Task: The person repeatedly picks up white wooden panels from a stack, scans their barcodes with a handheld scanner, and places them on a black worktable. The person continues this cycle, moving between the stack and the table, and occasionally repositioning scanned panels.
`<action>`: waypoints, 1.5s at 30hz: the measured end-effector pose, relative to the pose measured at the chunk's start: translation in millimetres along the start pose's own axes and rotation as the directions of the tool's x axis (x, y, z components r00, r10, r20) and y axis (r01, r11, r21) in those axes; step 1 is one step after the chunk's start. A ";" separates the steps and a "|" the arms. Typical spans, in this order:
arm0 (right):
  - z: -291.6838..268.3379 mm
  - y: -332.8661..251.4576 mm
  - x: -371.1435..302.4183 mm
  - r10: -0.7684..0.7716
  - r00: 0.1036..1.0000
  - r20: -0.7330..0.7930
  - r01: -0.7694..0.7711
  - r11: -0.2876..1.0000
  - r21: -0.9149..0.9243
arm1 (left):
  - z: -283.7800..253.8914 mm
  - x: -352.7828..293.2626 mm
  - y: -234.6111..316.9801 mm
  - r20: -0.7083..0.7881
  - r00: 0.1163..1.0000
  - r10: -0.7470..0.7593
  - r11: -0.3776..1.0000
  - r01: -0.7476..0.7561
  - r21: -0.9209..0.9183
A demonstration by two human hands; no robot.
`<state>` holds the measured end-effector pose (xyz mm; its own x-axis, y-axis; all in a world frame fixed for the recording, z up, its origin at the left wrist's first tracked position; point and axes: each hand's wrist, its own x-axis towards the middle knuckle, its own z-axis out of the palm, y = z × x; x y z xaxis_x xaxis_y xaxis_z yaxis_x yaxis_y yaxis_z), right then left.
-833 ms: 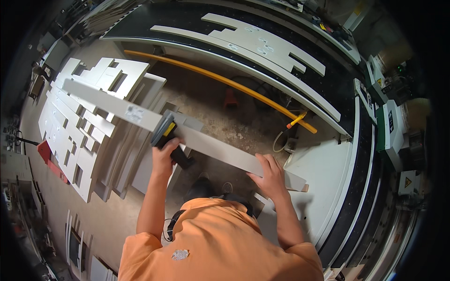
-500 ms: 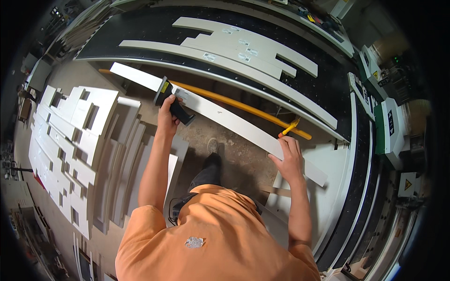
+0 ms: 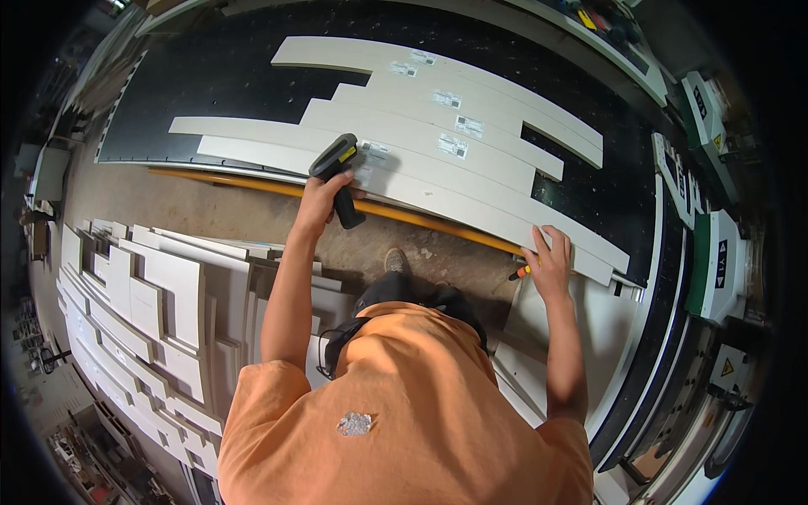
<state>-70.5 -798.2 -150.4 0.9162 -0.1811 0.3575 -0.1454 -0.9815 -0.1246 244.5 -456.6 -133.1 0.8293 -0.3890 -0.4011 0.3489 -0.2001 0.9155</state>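
Note:
My left hand (image 3: pixel 320 200) is wrapped round the grip of a black handheld barcode scanner (image 3: pixel 335 156), whose head is over the near edge of the boards. A long narrow white board (image 3: pixel 454 208) lies along the front edge of the black work surface, against the other boards. My right hand (image 3: pixel 551 265) grips it near its right end, fingers on top and thumb at the near edge. Below that hand shows a small yellow and orange piece with a black end (image 3: pixel 519 273); I cannot tell whether it is fixed to anything. Labelled white boards (image 3: pixel 379 101) lie beyond, side by side.
A black machine bed (image 3: pixel 219 93) carries the boards. Along its front runs a yellow bar (image 3: pixel 412 215). Stacked white panels (image 3: pixel 160 303) stand at the left. Green and white machine heads (image 3: pixel 715 261) line the right side, near a white panel (image 3: pixel 547 320).
The narrow board has moved forward from over the floor gap onto the bed, up against the other boards. Both hands moved with it, the scanner still in the left one.

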 end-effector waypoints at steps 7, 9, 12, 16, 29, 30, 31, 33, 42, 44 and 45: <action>6.5 8.2 20.1 0.033 0.999 -0.041 -0.027 0.990 0.140 | -17.5 21.0 7.3 0.039 0.992 -0.117 0.992 0.119 -0.045; 7.4 9.4 23.2 0.041 0.998 -0.049 -0.034 0.990 0.139 | -20.9 11.6 10.0 -0.056 0.998 0.003 1.000 -0.005 -0.024; 8.3 10.5 25.3 0.054 0.997 -0.054 -0.045 0.986 0.159 | -34.9 -21.2 23.9 -0.077 0.988 0.130 0.960 -0.106 0.257; 9.1 10.5 26.4 0.077 0.995 -0.061 -0.065 0.982 0.179 | -43.8 -60.8 44.9 -0.005 0.998 0.065 0.828 -0.051 0.559; 11.5 13.8 23.8 0.077 0.995 -0.056 -0.066 0.982 0.178 | -20.6 -78.2 70.9 -0.009 0.997 -0.081 0.834 0.073 0.546; 11.4 13.9 23.9 0.073 0.996 -0.058 -0.062 0.982 0.180 | -19.8 -79.2 72.2 -0.012 0.996 -0.085 0.831 0.078 0.552; 11.4 14.0 23.9 0.075 0.996 -0.057 -0.064 0.981 0.181 | -19.1 -79.6 73.8 -0.014 0.996 -0.088 0.827 0.081 0.556; 11.4 14.4 23.7 0.077 0.996 -0.055 -0.066 0.981 0.183 | -17.1 -80.7 77.2 -0.020 0.996 -0.089 0.823 0.084 0.562; 11.1 14.3 24.8 0.083 0.994 -0.068 -0.068 0.978 0.198 | -16.1 -83.3 78.3 -0.021 0.997 -0.071 0.817 0.070 0.572; 10.9 13.7 25.6 0.086 0.993 -0.077 -0.069 0.977 0.202 | -11.8 -73.2 70.2 -0.020 0.998 -0.055 0.838 0.057 0.543; 11.1 13.4 25.8 0.091 0.992 -0.082 -0.073 0.976 0.203 | -6.4 -65.9 64.1 0.008 0.998 -0.065 0.897 0.055 0.438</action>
<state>-44.6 -815.3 -153.0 0.8651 -0.2744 0.4198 -0.1331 -0.9326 -0.3354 215.0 -438.1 -47.8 0.8015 -0.3826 -0.4596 0.1670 -0.5948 0.7864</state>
